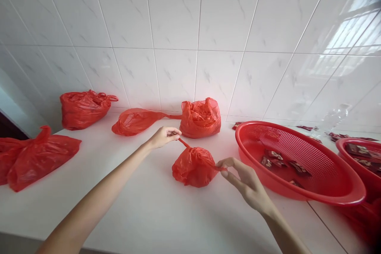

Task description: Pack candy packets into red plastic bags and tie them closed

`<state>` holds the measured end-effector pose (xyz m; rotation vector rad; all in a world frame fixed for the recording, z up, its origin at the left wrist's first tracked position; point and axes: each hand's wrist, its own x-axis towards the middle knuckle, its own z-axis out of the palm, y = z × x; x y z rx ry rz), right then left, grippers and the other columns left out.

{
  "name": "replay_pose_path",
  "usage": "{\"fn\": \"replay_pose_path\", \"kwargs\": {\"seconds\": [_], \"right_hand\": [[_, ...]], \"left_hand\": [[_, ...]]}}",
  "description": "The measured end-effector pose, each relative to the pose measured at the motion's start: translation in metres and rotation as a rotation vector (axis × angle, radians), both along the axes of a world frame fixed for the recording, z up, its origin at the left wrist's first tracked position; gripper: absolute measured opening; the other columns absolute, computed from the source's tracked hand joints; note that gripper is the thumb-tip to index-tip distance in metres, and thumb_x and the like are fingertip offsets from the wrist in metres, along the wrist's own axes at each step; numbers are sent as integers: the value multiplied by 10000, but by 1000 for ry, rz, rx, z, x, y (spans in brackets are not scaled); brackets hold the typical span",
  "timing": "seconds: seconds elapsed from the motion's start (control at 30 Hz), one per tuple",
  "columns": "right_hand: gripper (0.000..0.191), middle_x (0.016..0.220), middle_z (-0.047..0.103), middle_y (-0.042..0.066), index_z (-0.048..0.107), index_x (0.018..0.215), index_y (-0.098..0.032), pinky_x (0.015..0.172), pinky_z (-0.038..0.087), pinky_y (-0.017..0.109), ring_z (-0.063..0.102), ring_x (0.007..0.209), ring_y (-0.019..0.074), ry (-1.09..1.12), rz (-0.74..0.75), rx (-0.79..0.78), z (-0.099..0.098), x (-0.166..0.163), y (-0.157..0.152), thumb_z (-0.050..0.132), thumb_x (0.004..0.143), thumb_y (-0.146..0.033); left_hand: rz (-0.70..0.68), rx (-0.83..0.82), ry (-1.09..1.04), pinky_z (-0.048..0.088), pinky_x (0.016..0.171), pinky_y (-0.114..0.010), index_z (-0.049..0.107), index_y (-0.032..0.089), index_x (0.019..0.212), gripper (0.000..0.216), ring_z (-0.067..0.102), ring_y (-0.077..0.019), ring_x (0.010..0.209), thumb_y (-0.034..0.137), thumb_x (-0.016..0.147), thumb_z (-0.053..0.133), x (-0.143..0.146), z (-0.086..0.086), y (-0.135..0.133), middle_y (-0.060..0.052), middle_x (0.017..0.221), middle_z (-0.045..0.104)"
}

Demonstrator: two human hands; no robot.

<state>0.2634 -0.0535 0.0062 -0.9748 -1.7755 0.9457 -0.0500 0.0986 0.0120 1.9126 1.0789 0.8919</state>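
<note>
A small, bunched red plastic bag rests on the white counter between my hands. My left hand pinches one of its twisted handles, drawn up and to the left. The opposite handle is between the thumb and fingers of my right hand, pulled out to the right. The bag's top is gathered tight, and what is inside cannot be made out. Just behind it stands a fuller red bag with its handles up. To that one's left lies a flatter red bag with a long twisted end.
A large red plastic basket holding several small dark-red packets stands at the right. Beyond it are a second red basket and a clear plastic bottle. Filled red bags sit at the left. A tiled wall closes off the back.
</note>
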Motion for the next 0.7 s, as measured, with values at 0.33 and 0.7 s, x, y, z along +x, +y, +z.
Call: {"fn": "replay_pose_path", "kwargs": {"seconds": [0.33,0.7], "right_hand": [[194,868,670,49,649,844,-204,800,531,346,630,822,192,93,-174,276,49,-34,28,663,898,-390],[325,854,668,26,658,906,-173,753,531,320,639,808,179,108,300,-185,6,-50,44,744,802,-469]], "left_hand": [[-225,340,17,491,941,-341,702,206,1122,394,623,-216,1016,392,781,770,53,60,-58,-77,1082,663],[-148,406,-176,476,739,-281,721,163,826,270,588,-146,774,392,923,616,88,76,-89,-48,853,642]]}}
